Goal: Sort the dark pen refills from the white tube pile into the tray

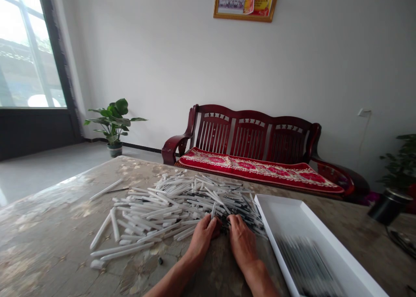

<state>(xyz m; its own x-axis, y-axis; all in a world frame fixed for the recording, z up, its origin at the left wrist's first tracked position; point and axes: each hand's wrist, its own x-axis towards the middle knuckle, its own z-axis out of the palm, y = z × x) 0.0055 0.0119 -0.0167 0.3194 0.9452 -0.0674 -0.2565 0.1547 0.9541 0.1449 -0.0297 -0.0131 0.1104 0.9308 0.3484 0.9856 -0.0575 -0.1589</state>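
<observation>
A wide heap of white pen-like sticks (162, 210) covers the middle of the table, with darker pieces mixed in on its right side. My left hand (202, 238) is closed at the near edge of the heap, with a slim whitish pen (213, 210) standing up between thumb and fingers. Beside it, my right hand (242, 240) has its fingers curled down at small black pieces (225, 227); whatever it grips is hidden. Right of my hands lies a white tray (338, 245), holding a row of dark-and-clear pens (307, 262), blurred.
The table (65, 245) has a patterned cover. One small dark piece (160, 260) and a short white cap-like piece (97, 264) lie near its front. Behind stands a red wooden bench (250, 136). At right are a black canister (388, 206) and a cable (401, 240).
</observation>
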